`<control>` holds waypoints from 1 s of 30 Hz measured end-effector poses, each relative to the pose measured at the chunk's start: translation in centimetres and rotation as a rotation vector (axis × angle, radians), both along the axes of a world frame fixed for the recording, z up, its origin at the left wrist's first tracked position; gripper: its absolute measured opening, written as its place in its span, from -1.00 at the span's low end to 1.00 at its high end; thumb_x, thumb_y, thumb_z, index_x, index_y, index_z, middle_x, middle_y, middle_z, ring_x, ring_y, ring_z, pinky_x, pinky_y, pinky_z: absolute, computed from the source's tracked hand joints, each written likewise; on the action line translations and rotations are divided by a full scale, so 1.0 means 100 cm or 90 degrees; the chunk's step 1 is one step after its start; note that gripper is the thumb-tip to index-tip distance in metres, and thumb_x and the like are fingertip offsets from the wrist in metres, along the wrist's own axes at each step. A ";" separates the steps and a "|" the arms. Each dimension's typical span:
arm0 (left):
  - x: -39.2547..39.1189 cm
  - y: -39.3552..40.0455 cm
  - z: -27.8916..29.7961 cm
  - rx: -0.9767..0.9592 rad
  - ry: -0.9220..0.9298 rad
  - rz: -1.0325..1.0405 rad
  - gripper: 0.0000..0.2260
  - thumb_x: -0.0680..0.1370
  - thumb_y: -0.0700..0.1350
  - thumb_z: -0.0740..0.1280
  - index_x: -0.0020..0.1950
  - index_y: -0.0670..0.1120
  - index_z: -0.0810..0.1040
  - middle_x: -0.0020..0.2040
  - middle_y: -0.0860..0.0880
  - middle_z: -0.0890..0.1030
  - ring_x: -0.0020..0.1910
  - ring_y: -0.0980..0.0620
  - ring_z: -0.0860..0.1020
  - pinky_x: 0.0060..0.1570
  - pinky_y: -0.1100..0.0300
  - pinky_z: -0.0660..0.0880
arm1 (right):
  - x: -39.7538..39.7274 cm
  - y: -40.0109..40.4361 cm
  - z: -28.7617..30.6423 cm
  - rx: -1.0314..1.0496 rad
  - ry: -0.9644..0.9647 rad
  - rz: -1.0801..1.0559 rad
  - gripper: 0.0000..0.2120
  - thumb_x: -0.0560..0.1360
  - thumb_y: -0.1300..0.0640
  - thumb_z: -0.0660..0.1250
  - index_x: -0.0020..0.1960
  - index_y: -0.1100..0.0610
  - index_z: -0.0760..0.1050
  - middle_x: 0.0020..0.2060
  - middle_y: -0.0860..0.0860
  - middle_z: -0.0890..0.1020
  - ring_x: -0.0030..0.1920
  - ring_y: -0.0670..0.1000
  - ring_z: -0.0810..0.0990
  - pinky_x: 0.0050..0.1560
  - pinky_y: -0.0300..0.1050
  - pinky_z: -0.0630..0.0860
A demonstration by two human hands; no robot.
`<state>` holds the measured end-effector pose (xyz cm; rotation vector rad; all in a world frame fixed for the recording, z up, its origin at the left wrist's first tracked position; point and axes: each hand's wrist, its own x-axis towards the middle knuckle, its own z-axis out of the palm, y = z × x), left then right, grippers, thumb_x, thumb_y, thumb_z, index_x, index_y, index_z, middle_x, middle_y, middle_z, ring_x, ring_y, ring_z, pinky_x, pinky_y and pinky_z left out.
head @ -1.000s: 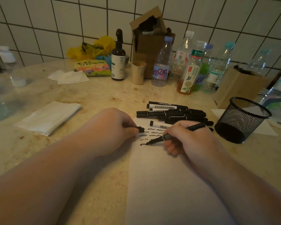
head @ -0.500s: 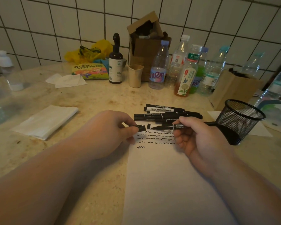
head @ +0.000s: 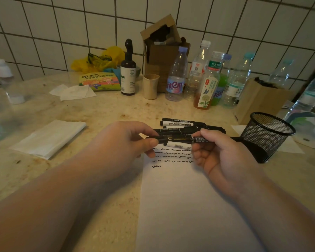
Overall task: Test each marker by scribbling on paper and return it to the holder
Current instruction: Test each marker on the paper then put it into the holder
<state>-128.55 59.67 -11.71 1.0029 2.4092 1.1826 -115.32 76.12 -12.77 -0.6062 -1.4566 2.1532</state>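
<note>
While the left hand (head: 124, 140) pinches a small black marker cap (head: 162, 140) between thumb and curled fingers, the right hand (head: 220, 151) grips a black marker with a printed barrel (head: 198, 139) in curled fingers, holding it level above the top edge of the white sheet of paper (head: 185, 206). Cap and marker tip meet or nearly meet; whether the cap is seated cannot be told. Rows of black scribbles (head: 171, 154) fill the sheet's top part, with one short squiggle below them; the rest of the sheet, toward the person, is bare. Just beyond the sheet's top edge lies a pile of black and white markers (head: 185, 125), partly hidden by the hands. To the right of the sheet, beside the right hand, stands the black wire-mesh holder (head: 267, 135), its mouth open. A folded white tissue (head: 49, 138) lies well to the left of the sheet, with open beige stone counter (head: 98, 113) between them. Plastic bottles (head: 207, 79) line the counter's far edge, well beyond the sheet.
</note>
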 end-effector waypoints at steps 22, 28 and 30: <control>0.013 -0.003 0.002 -0.002 0.141 0.019 -0.93 0.45 0.11 0.46 -0.16 0.27 0.59 -0.27 0.25 0.59 -0.17 0.33 0.51 -0.33 0.36 0.38 | 0.002 0.001 0.002 -0.027 0.006 0.037 -0.83 0.38 0.16 0.38 -0.14 0.21 0.71 -0.33 0.15 0.64 -0.37 -0.01 0.58 -0.34 -0.19 0.52; 0.020 -0.006 0.003 0.004 0.143 0.016 -0.95 0.49 0.11 0.42 -0.12 0.18 0.62 -0.24 0.16 0.64 -0.28 0.19 0.53 -0.36 0.31 0.37 | 0.004 0.000 0.001 0.027 0.028 0.035 -0.83 0.39 0.15 0.38 -0.18 0.21 0.72 -0.33 0.14 0.67 -0.35 -0.02 0.61 -0.31 -0.22 0.58; 0.020 -0.006 0.003 0.021 0.135 0.022 -0.94 0.48 0.10 0.44 -0.16 0.16 0.63 -0.28 0.18 0.64 -0.33 0.25 0.51 -0.44 0.38 0.35 | 0.005 -0.001 0.001 0.042 0.044 0.037 -0.83 0.40 0.16 0.38 -0.21 0.18 0.73 -0.34 0.14 0.67 -0.35 -0.02 0.61 -0.30 -0.22 0.59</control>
